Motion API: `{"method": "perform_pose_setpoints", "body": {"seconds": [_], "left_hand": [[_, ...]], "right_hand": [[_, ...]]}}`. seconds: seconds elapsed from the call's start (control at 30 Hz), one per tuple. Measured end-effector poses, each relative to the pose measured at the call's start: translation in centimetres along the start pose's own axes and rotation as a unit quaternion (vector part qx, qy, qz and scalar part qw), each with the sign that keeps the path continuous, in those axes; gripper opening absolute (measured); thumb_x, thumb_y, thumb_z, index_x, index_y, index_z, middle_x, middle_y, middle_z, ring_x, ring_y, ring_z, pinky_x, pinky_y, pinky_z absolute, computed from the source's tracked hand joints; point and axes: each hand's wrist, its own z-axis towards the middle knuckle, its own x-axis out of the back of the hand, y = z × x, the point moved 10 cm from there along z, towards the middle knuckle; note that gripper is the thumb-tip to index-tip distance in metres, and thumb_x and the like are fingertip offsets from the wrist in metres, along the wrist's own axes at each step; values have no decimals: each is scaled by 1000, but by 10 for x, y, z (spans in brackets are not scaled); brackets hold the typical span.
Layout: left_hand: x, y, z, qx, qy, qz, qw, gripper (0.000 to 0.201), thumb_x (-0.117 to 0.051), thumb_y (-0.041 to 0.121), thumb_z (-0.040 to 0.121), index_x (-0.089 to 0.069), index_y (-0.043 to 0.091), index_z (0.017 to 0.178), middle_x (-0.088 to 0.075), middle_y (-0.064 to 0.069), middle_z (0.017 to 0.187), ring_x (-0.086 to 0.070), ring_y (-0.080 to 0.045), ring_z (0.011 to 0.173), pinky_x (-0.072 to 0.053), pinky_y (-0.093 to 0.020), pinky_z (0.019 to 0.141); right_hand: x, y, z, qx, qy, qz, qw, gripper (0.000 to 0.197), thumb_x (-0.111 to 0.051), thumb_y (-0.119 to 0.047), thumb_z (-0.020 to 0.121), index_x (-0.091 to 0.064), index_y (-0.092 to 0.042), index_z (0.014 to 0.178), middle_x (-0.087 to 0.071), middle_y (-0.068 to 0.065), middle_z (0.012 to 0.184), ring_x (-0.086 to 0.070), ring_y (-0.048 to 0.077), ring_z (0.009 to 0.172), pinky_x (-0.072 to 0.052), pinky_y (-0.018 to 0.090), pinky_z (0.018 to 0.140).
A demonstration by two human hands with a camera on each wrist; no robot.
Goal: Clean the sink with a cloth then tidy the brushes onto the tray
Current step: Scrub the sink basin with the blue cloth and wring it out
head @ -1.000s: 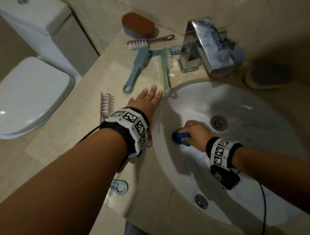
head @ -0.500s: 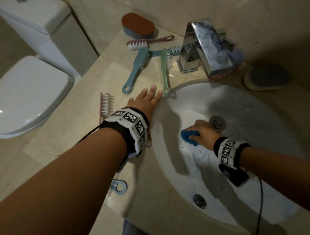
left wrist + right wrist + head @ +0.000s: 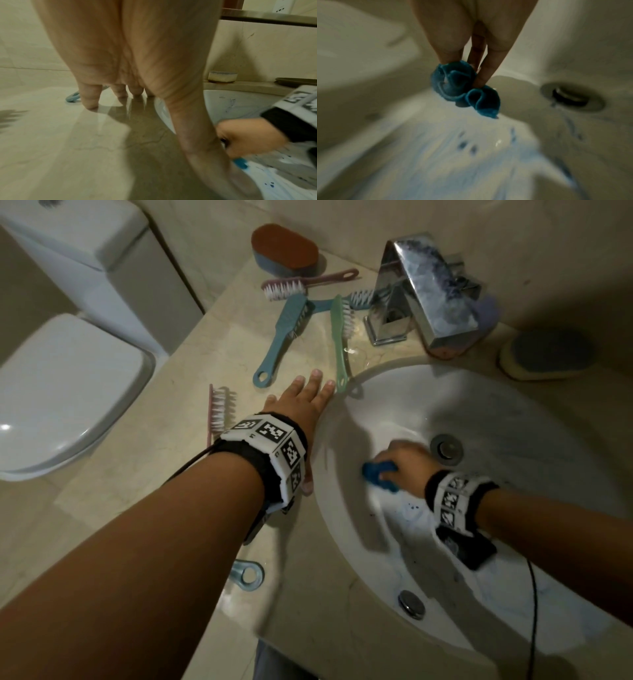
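Right hand (image 3: 407, 463) pinches a bunched blue cloth (image 3: 462, 89) between thumb and fingertips against the sink (image 3: 513, 419) wall, just left of the drain (image 3: 446, 449), to scrub it. Left hand (image 3: 301, 405), fingers straight and slightly spread, presses the counter (image 3: 144, 491), apparently as a brace. Brushes (image 3: 284, 337) lie scattered at the far left; the dark dish (image 3: 298, 81) beyond the sink may be the tray.

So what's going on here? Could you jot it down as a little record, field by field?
place: bathroom counter with a white sink
right hand: grips a bunched blue cloth inside the basin, beside the drain
left hand: flat on the counter at the sink's rim, fingers straight
brushes: several loose on the counter, e.g. a green brush; none tidied yet
tap: behind the basin
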Motion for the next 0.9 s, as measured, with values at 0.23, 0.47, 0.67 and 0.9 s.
{"method": "perform_pose_setpoints", "body": {"seconds": [0.23, 0.47, 0.67, 0.9], "left_hand": [[0, -1, 0, 5, -8, -9, 1000, 161, -94, 35, 36, 24, 22, 146, 29, -2, 154, 17, -27, 145, -13, -51, 118], [1, 0, -1, 6, -10, -5, 1000, 162, -94, 37, 35, 24, 21, 146, 29, -3, 154, 17, -27, 145, -12, -51, 118], [1, 0, 1, 7, -11, -2, 1000, 162, -93, 37, 35, 24, 20, 145, 29, -4, 154, 17, -27, 145, -12, -51, 118], [2, 1, -1, 5, -4, -3, 1000, 160, -93, 37, 36, 22, 20, 146, 27, -4, 155, 16, -28, 145, -12, -52, 118]], "right_hand": [[-32, -47, -24, 42, -50, -19, 998, 23, -58, -12, 81, -68, -13, 102, -62, 10, 104, -57, 26, 98, -39, 24, 77], [2, -28, -1, 22, 35, -16, 999, 30, -59, -15, 84, -64, -16, 114, -58, 12, 110, -54, 28, 106, -35, 25, 83], [-31, -50, -34, 54, -53, -2, 997, 20, -58, -11, 83, -66, -10, 101, -59, 9, 95, -57, 26, 94, -34, 23, 72], [-9, -29, -11, 39, 5, 2, 999, 28, -59, -13, 85, -66, -15, 113, -58, 13, 108, -55, 27, 102, -34, 23, 82]]}}
